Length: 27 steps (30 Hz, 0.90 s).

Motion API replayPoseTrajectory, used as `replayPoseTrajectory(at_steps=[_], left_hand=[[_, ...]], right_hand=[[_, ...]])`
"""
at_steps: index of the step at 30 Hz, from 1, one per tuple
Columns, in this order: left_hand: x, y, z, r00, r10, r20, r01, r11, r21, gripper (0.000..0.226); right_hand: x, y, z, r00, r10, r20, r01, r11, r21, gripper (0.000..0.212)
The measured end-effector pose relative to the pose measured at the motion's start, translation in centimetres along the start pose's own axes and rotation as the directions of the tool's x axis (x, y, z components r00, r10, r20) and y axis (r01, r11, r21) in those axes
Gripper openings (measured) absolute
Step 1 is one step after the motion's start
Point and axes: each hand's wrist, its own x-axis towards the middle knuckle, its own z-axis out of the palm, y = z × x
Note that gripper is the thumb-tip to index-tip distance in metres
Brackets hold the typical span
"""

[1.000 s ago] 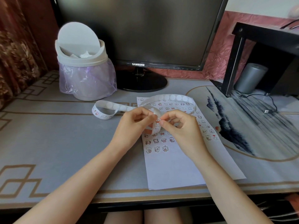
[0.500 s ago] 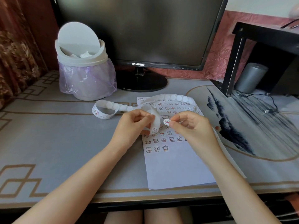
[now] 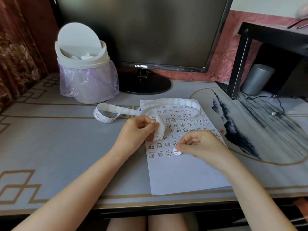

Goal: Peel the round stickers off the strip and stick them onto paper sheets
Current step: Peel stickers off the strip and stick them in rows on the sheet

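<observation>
A white paper sheet (image 3: pixel 185 174) lies on the desk, its upper half covered with rows of small cartoon stickers. A long white sticker strip (image 3: pixel 175 102) loops across the sheet's top and curls off to the left. My left hand (image 3: pixel 136 132) pinches a fold of that strip just above the sheet's left side. My right hand (image 3: pixel 200 145) pinches one round sticker (image 3: pixel 177 151) by its edge, low over the sheet at the right end of the bottom sticker row.
A lidded white bin (image 3: pixel 83 67) with a purple bag stands at the back left. A black monitor (image 3: pixel 141 32) on a round foot fills the back. A black shelf (image 3: pixel 273 47) with a grey cylinder (image 3: pixel 256 79) and a cable (image 3: pixel 275 112) is at right.
My right hand peeled a round sticker off the strip and carried it down and right to the bottom sticker row. My left hand kept hold of the strip.
</observation>
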Motion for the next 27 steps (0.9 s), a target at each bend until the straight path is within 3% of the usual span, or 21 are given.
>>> replayPoseTrajectory(at_steps=[27], left_hand=[[-0.07,-0.09,-0.06,1.000,0.006,0.003,-0.006,1.000,0.018,0.012]], right_hand=[[0.06,0.76,0.67,0.995,-0.072,-0.066,0.064,0.991,-0.116,0.010]])
